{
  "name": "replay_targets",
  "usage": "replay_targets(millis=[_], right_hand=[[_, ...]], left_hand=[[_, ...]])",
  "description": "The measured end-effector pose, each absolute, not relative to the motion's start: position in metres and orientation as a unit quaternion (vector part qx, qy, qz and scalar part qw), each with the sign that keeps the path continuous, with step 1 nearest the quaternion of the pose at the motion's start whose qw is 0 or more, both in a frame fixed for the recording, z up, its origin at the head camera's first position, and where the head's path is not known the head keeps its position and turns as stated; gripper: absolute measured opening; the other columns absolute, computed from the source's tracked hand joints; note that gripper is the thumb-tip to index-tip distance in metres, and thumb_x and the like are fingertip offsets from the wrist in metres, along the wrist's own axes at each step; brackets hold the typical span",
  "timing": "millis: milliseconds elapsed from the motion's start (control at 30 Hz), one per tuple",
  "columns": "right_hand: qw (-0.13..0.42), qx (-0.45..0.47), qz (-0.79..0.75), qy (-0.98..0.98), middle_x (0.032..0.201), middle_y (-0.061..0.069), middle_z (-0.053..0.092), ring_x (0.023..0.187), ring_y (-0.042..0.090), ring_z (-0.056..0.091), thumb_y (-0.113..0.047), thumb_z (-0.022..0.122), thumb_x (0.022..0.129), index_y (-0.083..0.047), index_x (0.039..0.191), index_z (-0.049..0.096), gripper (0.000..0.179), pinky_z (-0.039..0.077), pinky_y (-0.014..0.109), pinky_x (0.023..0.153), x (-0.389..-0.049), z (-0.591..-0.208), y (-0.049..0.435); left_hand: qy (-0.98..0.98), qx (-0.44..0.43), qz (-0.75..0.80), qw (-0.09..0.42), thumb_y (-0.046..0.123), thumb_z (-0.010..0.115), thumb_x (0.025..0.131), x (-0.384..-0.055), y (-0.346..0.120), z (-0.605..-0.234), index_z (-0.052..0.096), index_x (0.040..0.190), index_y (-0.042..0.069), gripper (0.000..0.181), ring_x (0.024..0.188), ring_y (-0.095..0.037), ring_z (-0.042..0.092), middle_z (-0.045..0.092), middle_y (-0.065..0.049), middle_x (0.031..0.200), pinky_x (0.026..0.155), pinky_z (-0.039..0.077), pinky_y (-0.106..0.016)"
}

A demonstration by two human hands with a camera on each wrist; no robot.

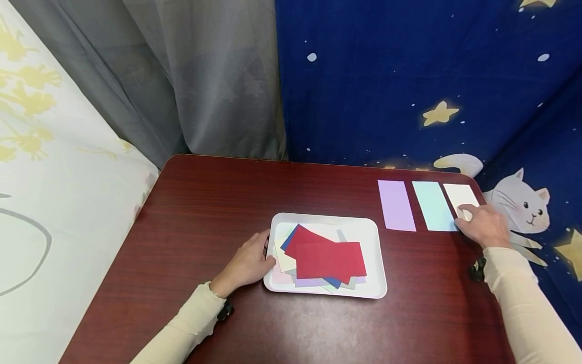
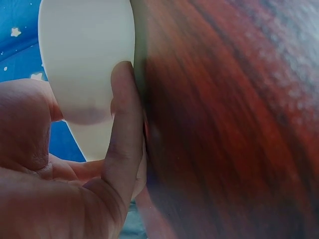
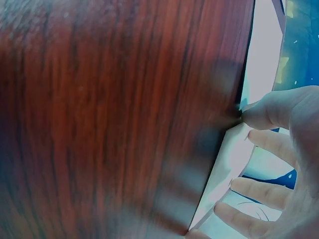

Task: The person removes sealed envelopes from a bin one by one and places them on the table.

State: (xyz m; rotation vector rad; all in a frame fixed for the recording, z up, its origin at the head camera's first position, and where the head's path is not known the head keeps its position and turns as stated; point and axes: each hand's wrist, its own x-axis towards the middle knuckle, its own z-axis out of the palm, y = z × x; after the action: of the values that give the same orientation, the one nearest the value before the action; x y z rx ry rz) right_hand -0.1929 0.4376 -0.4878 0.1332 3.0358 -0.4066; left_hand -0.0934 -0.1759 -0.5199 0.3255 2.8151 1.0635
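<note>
White card (image 1: 461,195) at right of frame; my right hand (image 1: 486,226) has loose, relaxed fingertips on it. Left hand (image 1: 246,259) grips the tray (image 1: 376,268), centre frame. Card's probably light, bendy, easily creased; I'd pinch its edges.

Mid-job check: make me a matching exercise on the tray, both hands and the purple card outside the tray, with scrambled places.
1 tray
2 left hand
3 right hand
4 purple card outside the tray

A at the row's white card
B left end of the card row
C gripping the tray's edge
D under the red cards

Pairs: 1-D, 2-C, 3-A, 4-B
</note>
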Motion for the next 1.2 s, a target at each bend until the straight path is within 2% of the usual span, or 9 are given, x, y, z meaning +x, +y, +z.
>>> replay_targets(millis=[100,167,267,400,533,733,933,1200], right_hand=[[0.038,0.044,-0.135,0.989,0.137,0.048,0.042,0.128,0.068,0.039,-0.024,0.060,0.102,0.008,0.143,0.056,0.053,0.032,0.078,0.106,-0.192,-0.486,0.436],[0.034,0.042,-0.134,0.990,0.138,0.048,0.042,0.128,0.068,0.039,-0.024,0.059,0.103,0.008,0.143,0.056,0.051,0.031,0.077,0.106,-0.191,-0.485,0.434],[0.020,0.040,-0.130,0.991,0.139,0.047,0.042,0.128,0.068,0.039,-0.023,0.060,0.102,0.008,0.143,0.057,0.051,0.032,0.078,0.105,-0.190,-0.482,0.427],[-0.008,0.016,-0.111,0.994,0.137,0.046,0.047,0.127,0.064,0.042,-0.022,0.063,0.101,0.008,0.140,0.059,0.050,0.035,0.078,0.105,-0.190,-0.478,0.413],[-0.031,-0.014,-0.094,0.995,0.138,0.045,0.048,0.128,0.065,0.043,-0.022,0.065,0.100,0.007,0.139,0.061,0.049,0.034,0.079,0.107,-0.192,-0.475,0.397],[-0.056,-0.025,-0.124,0.990,0.144,0.040,0.047,0.126,0.070,0.041,-0.022,0.065,0.100,0.000,0.138,0.066,0.044,0.039,0.085,0.095,-0.192,-0.472,0.372],[-0.063,-0.040,-0.132,0.988,0.145,0.037,0.049,0.124,0.069,0.043,-0.022,0.066,0.099,-0.004,0.138,0.068,0.043,0.044,0.086,0.084,-0.191,-0.470,0.352],[-0.065,-0.070,-0.122,0.988,0.143,0.037,0.053,0.124,0.067,0.046,-0.024,0.068,0.098,-0.004,0.138,0.070,0.044,0.046,0.086,0.083,-0.186,-0.473,0.329]], left_hand=[[0.926,0.099,0.359,0.064,0.019,0.066,0.092,-0.092,-0.175,-0.518,0.050,0.159,0.000,0.071,0.136,-0.043,0.059,0.061,-0.023,0.148,0.106,0.046,-0.072],[0.925,0.098,0.360,0.066,0.019,0.067,0.092,-0.093,-0.175,-0.517,0.050,0.159,0.000,0.072,0.134,-0.042,0.060,0.061,-0.023,0.147,0.106,0.047,-0.070],[0.927,0.101,0.356,0.063,0.018,0.068,0.091,-0.093,-0.175,-0.516,0.050,0.158,-0.001,0.072,0.119,-0.036,0.064,0.064,-0.019,0.139,0.099,0.052,-0.065],[0.928,0.105,0.353,0.058,0.018,0.068,0.091,-0.094,-0.176,-0.519,0.051,0.158,-0.001,0.072,0.101,-0.027,0.063,0.065,-0.012,0.125,0.089,0.055,-0.056],[0.929,0.102,0.351,0.052,0.018,0.068,0.090,-0.096,-0.177,-0.528,0.052,0.157,0.000,0.071,0.093,-0.024,0.060,0.063,-0.006,0.116,0.085,0.054,-0.051],[0.931,0.101,0.348,0.046,0.016,0.069,0.089,-0.096,-0.175,-0.531,0.053,0.157,0.000,0.071,0.094,-0.024,0.060,0.063,-0.007,0.117,0.086,0.055,-0.052],[0.931,0.098,0.349,0.051,0.017,0.070,0.090,-0.096,-0.175,-0.529,0.053,0.158,0.003,0.072,0.092,-0.025,0.060,0.064,-0.007,0.118,0.085,0.055,-0.051],[0.931,0.101,0.348,0.050,0.016,0.069,0.090,-0.096,-0.175,-0.529,0.053,0.158,0.002,0.071,0.089,-0.024,0.059,0.063,-0.006,0.115,0.082,0.054,-0.049]])
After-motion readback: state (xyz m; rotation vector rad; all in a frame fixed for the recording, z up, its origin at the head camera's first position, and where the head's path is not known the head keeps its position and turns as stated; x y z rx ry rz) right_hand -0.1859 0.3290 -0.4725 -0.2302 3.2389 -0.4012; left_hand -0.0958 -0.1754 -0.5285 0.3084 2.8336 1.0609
